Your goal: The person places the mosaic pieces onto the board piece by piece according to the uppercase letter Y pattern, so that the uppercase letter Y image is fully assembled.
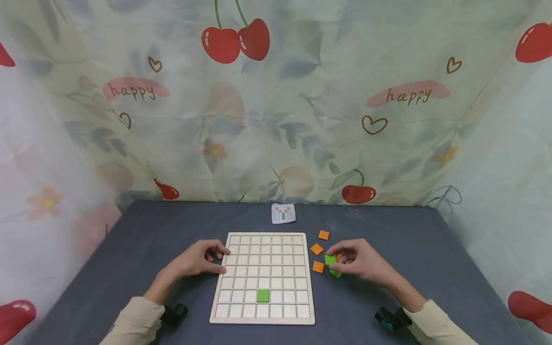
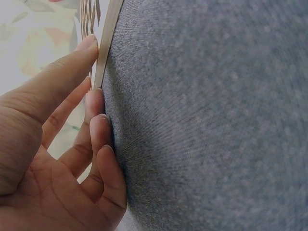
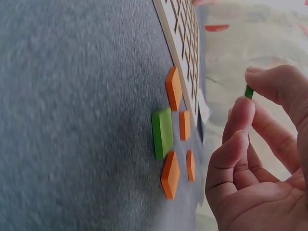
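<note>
A wooden grid board (image 1: 219, 320) lies flat on the dark table, with one green tile (image 1: 263, 295) in a square near its lower edge. My left hand (image 1: 202, 257) rests at the board's left rim, thumb and index fingertip on it and spread apart. In the left wrist view the thumb (image 2: 72, 72) touches the rim, while the other fingers lie loosely bent beside it. To the right of the board, my right hand (image 1: 360, 261) pinches a green square tile (image 3: 249, 92) between thumb and fingertips, above the table. Below it lie another green tile (image 3: 162, 132) and several orange tiles (image 3: 174, 89).
A small card (image 1: 283, 213) with a coloured grid pattern lies behind the board. Loose orange tiles (image 1: 324, 235) are scattered along the board's right side. A printed curtain (image 1: 276, 120) hangs behind the table (image 1: 181, 220).
</note>
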{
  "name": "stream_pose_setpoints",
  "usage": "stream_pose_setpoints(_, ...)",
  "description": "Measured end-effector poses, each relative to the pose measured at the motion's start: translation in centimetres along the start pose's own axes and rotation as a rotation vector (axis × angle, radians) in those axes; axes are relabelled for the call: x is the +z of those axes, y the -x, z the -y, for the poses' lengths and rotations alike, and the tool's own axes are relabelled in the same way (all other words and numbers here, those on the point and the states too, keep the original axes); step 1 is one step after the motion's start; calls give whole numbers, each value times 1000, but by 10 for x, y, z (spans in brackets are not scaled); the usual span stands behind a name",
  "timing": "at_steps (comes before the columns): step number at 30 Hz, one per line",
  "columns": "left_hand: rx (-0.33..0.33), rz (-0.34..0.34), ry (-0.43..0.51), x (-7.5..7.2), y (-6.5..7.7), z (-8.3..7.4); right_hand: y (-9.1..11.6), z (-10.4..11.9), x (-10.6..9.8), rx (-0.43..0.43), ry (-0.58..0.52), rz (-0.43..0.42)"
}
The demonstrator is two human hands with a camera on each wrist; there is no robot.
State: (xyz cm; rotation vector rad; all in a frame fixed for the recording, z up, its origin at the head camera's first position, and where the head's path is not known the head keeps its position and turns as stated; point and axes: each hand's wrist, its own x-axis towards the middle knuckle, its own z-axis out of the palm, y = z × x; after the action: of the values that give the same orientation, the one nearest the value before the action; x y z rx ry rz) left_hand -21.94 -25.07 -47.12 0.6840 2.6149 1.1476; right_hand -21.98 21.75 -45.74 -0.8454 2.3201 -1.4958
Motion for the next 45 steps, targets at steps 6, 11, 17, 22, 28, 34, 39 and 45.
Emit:
stream_pose_setpoints(6,1,0,-2,-1,-1,-1,-5,3,11,-12,-26,39)
stream_pose_setpoints(11,5,-2,-9,-1,-2,-1,-6,5,21,-7,-43,68)
stream_pose_setpoints(17,4,-4,-7,0,-1,-1,-8,8,32,-17,-61,114)
stream_pose_setpoints(22,2,-4,-5,1,0,-1,-11,12,40,8,-41,135)
stream_pose_setpoints(28,3,-1,2,2,0,1,-10,15,50,26,-56,162)
stream_pose_setpoints(34,9,0,3,2,1,0,-7,19,56,29,-68,161)
stream_pose_setpoints(39,6,2,-2,1,0,0,-4,20,60,48,-67,139)
stream_pose_setpoints(45,6,2,-6,1,0,1,0,19,65,35,-73,109)
